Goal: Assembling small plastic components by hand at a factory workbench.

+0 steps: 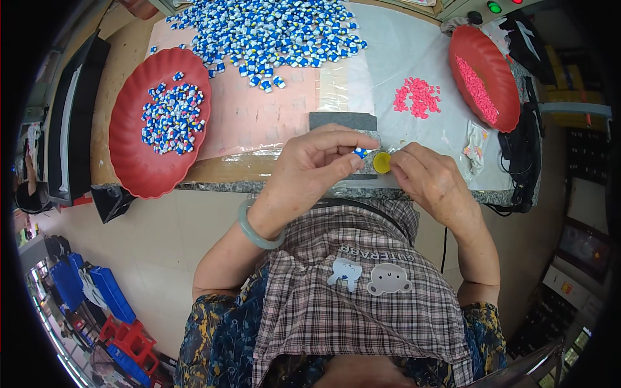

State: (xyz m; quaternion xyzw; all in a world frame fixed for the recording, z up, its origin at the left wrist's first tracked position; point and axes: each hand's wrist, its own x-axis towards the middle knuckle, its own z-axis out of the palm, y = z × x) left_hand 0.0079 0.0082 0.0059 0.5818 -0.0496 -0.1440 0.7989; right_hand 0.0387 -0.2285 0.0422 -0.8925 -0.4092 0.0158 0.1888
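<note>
My left hand (312, 163), with a pale bangle on its wrist, pinches a small blue-and-white piece (360, 152) between thumb and fingers. To its right is a small round yellow cup (381, 162) at the table's near edge. My right hand (427, 178) is closed just beside the cup, fingertips pressed together. Whatever those fingertips hold is too small or hidden to make out. Under the hands lies a dark grey mat (343, 120), partly covered by my left hand. Loose pink bits (417, 97) are spread on the white sheet beyond my right hand.
A big heap of blue-and-white pieces (272, 32) covers the far table. At left, a red scalloped tray (123, 139) holds more of them; a red tray (501, 55) at right holds pink bits. A crumpled white wrapper (475, 147) and black cables (517, 152) lie at right.
</note>
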